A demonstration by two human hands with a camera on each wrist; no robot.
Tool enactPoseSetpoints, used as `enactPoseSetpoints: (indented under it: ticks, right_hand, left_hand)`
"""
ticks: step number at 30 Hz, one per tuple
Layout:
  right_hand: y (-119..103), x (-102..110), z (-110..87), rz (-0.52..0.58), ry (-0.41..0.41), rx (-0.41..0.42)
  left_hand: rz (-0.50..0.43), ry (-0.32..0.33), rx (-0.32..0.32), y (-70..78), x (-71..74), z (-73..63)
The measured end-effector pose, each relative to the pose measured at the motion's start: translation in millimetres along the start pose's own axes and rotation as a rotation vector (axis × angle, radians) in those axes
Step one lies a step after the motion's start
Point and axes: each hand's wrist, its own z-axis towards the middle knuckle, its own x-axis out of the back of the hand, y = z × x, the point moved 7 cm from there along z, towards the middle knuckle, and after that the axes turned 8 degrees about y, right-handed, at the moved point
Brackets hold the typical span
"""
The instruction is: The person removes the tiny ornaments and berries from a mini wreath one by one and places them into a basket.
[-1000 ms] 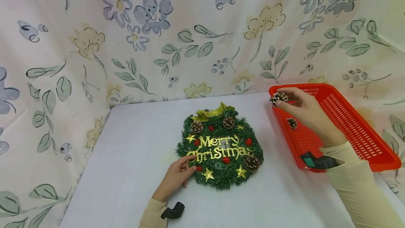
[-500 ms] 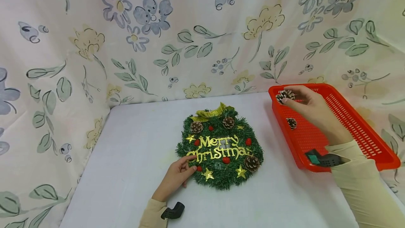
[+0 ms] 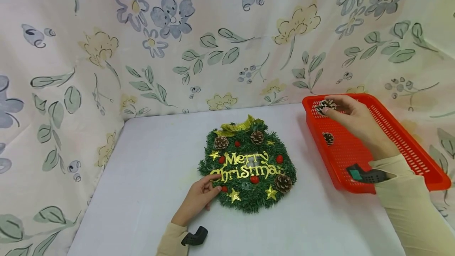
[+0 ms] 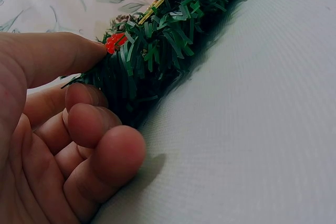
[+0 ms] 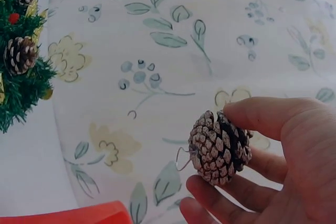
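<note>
Pinecone [image 5: 218,148] has shifted rightward, pinched between the right fingers [image 5: 223,200].

Left hand [image 3: 196,201] and right hand [image 3: 358,121]: bare. Left sleeve [image 3: 173,241] and right sleeve [image 3: 407,204]: long, plain, beige, the right one creased along the forearm. Left wrist device [image 3: 194,236]: black, bent in shape. Right wrist device [image 3: 371,175]: black, curved, teal patch [image 3: 354,174] at one end, small dots along its side

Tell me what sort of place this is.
Probably a tabletop craft setup, though the wider room is out of view: a white table, flowered cloth hanging behind it, and a Christmas wreath beside a red basket.
</note>
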Motion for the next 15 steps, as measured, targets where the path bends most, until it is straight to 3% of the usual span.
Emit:
enactPoseSetpoints:
  ticks: [15]
  right_hand:
    - [17, 4, 8.2, -0.036, -0.014, -0.049]
  left_hand:
    - [-0.013, -0.004, -0.006, 1.3, 0.6, 0.0]
